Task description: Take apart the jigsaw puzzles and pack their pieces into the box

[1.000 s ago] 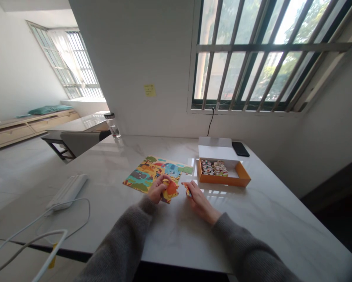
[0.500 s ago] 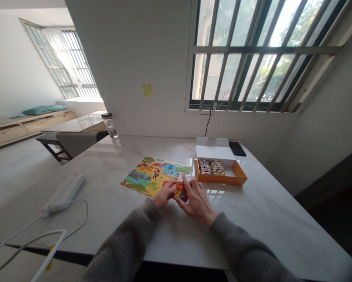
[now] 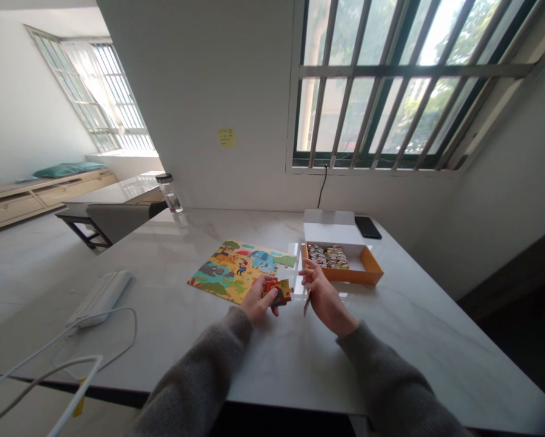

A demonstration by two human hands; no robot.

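My left hand (image 3: 260, 301) grips puzzle pieces (image 3: 282, 294) in red, yellow and dark colours, over the near right corner of a colourful animal puzzle (image 3: 236, 269). To the right, my right hand (image 3: 326, 300) pinches a thin puzzle piece (image 3: 307, 303), seen edge-on between thumb and fingers. Just behind that hand stands an open orange box (image 3: 371, 267), with rows of upright pieces (image 3: 328, 257) in its left part. Its white lid is folded back.
A black phone (image 3: 368, 227) lies behind the box. A clear bottle (image 3: 170, 194) stands at the table's back left. On the left are a white power strip (image 3: 100, 298) and loose white cables (image 3: 90, 364).
My right hand has drawn away to the right from my left hand, taking a thin piece with it. My left hand still holds its pieces, now more exposed.
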